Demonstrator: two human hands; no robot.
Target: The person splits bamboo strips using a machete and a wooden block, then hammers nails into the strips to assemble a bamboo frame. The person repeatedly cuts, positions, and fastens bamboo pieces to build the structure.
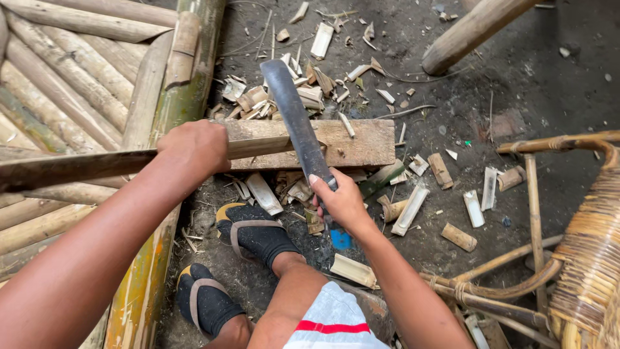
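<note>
Left hand [192, 146]: closed around a long bamboo strip [84, 165], pinning it across the wooden chopping block [352, 143].
Right hand [340, 201]: gripping the machete [294, 119] by its handle, blade lying over the block.
Risk, fingers: left hand sits near the blade; a glancing stroke could reach it.
Risk, feet: sandalled foot [255, 232] lies just near of the block; a slip could strike it.
Hidden: machete handle inside the fist; strip's left end cut off; blade edge contact unclear.
</note>
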